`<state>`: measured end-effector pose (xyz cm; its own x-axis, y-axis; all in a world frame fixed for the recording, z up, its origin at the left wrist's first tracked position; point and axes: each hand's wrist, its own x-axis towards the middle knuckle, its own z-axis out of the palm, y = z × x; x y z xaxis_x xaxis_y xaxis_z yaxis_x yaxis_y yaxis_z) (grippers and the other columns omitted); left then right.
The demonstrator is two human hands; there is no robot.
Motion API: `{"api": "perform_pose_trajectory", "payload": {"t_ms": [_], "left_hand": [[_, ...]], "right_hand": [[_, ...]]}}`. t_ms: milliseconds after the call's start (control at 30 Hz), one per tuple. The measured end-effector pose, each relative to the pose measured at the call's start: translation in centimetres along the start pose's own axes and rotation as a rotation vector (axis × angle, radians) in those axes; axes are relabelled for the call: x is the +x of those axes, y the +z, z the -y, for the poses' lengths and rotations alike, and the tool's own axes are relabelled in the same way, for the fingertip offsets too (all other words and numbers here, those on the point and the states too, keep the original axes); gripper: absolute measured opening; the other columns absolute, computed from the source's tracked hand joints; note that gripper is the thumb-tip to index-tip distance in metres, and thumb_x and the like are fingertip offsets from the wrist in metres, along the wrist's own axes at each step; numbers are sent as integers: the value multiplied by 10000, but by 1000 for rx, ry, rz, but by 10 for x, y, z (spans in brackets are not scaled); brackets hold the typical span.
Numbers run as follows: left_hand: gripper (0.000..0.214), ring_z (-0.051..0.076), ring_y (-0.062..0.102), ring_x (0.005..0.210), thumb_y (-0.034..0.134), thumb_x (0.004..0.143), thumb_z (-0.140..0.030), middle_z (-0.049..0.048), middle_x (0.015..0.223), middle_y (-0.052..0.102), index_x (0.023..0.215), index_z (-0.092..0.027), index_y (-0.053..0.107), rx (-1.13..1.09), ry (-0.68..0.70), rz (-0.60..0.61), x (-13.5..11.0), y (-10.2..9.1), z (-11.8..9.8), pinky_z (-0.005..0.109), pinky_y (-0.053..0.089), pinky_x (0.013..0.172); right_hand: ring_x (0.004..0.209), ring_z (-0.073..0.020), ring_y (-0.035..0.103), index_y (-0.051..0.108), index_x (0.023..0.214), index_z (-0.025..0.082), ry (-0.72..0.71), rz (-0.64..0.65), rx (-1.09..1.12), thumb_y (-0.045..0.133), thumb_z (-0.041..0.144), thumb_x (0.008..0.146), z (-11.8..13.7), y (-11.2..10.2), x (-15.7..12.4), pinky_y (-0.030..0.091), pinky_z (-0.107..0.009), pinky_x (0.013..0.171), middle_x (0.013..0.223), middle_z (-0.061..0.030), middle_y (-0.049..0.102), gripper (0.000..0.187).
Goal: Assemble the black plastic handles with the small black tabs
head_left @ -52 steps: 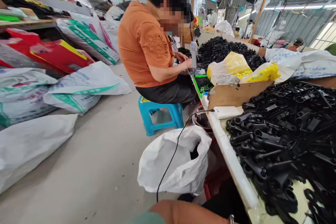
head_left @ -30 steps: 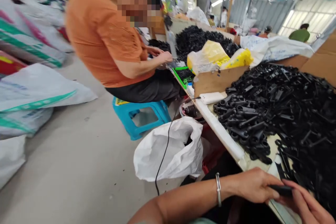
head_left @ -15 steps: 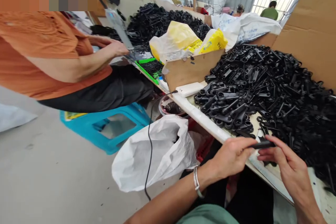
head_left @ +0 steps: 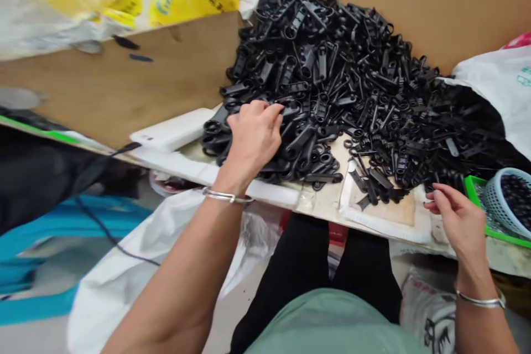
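A big heap of black plastic parts (head_left: 357,66) covers the table (head_left: 319,204) in front of me. My left hand (head_left: 253,138), with a silver bangle on the wrist, reaches into the heap's near left edge, and its fingers curl down around some of the parts. My right hand (head_left: 456,221) hovers at the table's front edge on the right, fingers loosely bent, with nothing visible in them. It sits just beside a few loose black parts on a beige pad (head_left: 390,213).
A green tray (head_left: 477,193) holding a pale blue basket (head_left: 504,199) of small black pieces is at the right. A cardboard wall (head_left: 124,83) stands at left and behind. A white power bank (head_left: 174,130) with a cable, white sacks and a blue stool (head_left: 45,221) are nearby.
My view has swung from the person in orange to my own table. My hands held one black part between them; now the left has reached into the heap and the right has drawn apart.
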<state>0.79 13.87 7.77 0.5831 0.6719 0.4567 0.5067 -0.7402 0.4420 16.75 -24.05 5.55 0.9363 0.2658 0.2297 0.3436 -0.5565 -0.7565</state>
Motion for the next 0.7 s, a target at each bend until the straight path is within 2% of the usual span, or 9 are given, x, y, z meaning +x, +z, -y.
{"api": "perform_pose_trajectory", "payload": {"t_ms": [100,200,300,367,467,567,700], "left_hand": [[345,327,532,1181,466,937,-347,139,1212,694,1097,-178,720,-9,4,38,2,5,-4,598,337,1026],[334,326,513,1252,513,924,-378,138,1291,680,1075,-162,718,-18,-5,21,3,5,-7,633,273,1071],[309,325,493,1325,541,911,-381,132,1364,646,1076,-183,710,-13,-15,-1,2,3,-10,620,262,1093],[294,311,481,1351,543,911,-392,110,1399,627,1078,-210,703,-25,-10,-24,-1,0,-13,606,263,1106],[275,309,464,1368,549,903,-370,92,1428,605,1081,-221,697,-42,-4,-64,-9,-4,-18,603,265,1118],[275,338,438,1393,570,891,-329,115,1440,586,1098,-199,696,-53,-3,-77,-21,-6,-24,623,265,1130],[251,335,447,1390,579,902,-328,115,1407,604,1077,-196,700,-77,52,-100,-41,-6,-25,621,311,1137]], "right_hand": [[690,-234,728,745,1091,185,-3,30,-49,608,533,876,-5,-3,9,586,-378,703,855,-76,768,432],[655,-232,710,758,1068,194,-90,13,-144,588,496,888,2,0,27,556,-369,701,793,-64,759,391],[627,-227,696,763,1030,196,-195,52,-236,573,421,906,12,9,51,536,-362,716,718,-46,735,319],[654,-226,698,757,1035,201,-225,108,-307,569,350,920,19,18,65,526,-357,728,762,-49,745,266],[800,-277,709,733,1116,214,-258,156,-525,608,326,931,31,34,77,517,-386,762,908,-89,764,250],[891,-354,701,664,1261,209,-264,188,-728,648,372,929,43,50,78,516,-448,776,967,-146,751,371],[876,-389,698,636,1301,173,-203,188,-786,629,296,910,44,61,81,515,-494,759,935,-184,731,410]]}}
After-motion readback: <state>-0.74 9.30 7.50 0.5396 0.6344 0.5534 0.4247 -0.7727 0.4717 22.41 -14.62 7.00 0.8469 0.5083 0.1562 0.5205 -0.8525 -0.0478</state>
